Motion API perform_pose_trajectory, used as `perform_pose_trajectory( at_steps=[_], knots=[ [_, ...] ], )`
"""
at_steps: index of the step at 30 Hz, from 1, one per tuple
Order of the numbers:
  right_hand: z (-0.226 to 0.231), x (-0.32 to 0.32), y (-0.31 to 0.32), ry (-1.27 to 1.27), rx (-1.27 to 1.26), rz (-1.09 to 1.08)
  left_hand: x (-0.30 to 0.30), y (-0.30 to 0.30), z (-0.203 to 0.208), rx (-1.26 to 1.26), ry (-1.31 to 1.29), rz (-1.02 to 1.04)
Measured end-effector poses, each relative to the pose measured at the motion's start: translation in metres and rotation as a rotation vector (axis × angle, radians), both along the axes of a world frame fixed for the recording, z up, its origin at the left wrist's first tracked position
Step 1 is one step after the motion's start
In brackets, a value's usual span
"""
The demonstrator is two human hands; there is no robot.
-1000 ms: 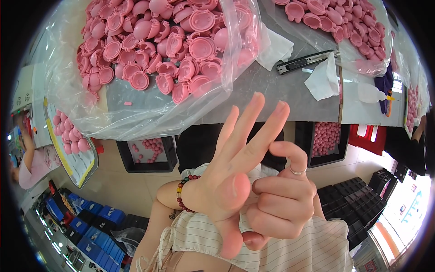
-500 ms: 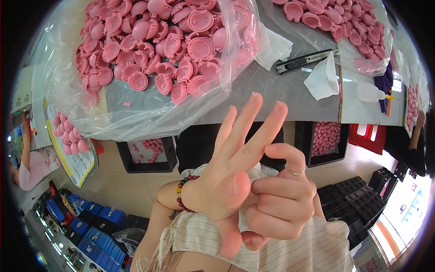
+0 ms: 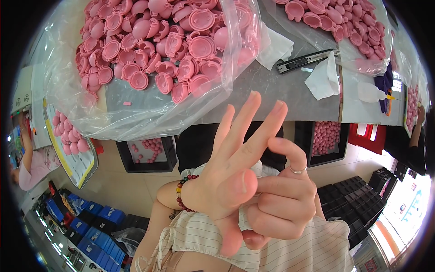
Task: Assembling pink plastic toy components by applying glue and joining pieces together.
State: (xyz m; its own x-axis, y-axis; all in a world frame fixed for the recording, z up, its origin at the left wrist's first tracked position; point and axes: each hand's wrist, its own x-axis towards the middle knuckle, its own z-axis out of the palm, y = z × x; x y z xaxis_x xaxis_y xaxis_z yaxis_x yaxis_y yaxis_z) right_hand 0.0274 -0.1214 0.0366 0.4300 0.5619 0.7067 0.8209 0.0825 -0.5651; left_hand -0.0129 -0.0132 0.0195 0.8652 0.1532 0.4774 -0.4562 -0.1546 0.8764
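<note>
My left hand [image 3: 226,167], a beaded bracelet [image 3: 180,194] at its wrist, is raised in front of my lap with its fingers stretched and spread. Nothing shows in it. Against its thumb side is my right hand [image 3: 283,204], wearing a ring [image 3: 297,171]. Its index finger bends toward the base of the left index finger, while the other fingers curl into the palm. The left thumb partly hides the inside of that curl. Beyond both hands, pink round hinged plastic shells [image 3: 145,50] lie heaped in a clear plastic bag [image 3: 181,115] on the table.
On the grey table [image 3: 290,102] lie a utility knife [image 3: 303,61], white tissues [image 3: 324,80] and a squeeze bottle [image 3: 369,92]. Another bag of pink shells [image 3: 335,16] is at back right. Black bins [image 3: 147,170] sit below the table edge. Other people are at both sides.
My left thumb has shifted slightly up and to the right. The right index finger has edged a little right. Otherwise both hands keep their pose, and the tabletop things are unchanged.
</note>
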Motion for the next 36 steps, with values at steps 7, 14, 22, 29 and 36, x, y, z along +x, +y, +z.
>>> perform_pose_trajectory(
  at_steps=[7, 14, 22, 29, 36],
  knots=[
    [0.004, 0.003, 0.003, 0.023, 0.044, -0.082, -0.010, 0.000, -0.005, -0.160, -0.037, -0.217],
    [-0.005, 0.014, -0.001, 0.107, 0.222, -0.014, -0.004, -0.012, -0.007, -0.136, -0.037, 0.063],
    [-0.010, 0.019, 0.007, 0.870, 0.064, 0.421, -0.008, -0.020, -0.033, 0.035, -0.209, 0.050],
    [-0.030, 0.012, 0.019, 1.013, 0.512, 0.350, -0.025, -0.049, -0.055, -0.105, -0.249, -0.125],
    [-0.023, 0.019, 0.013, 1.171, 0.360, 0.592, 0.004, -0.078, -0.068, -0.499, -0.584, 0.129]
  ],
)
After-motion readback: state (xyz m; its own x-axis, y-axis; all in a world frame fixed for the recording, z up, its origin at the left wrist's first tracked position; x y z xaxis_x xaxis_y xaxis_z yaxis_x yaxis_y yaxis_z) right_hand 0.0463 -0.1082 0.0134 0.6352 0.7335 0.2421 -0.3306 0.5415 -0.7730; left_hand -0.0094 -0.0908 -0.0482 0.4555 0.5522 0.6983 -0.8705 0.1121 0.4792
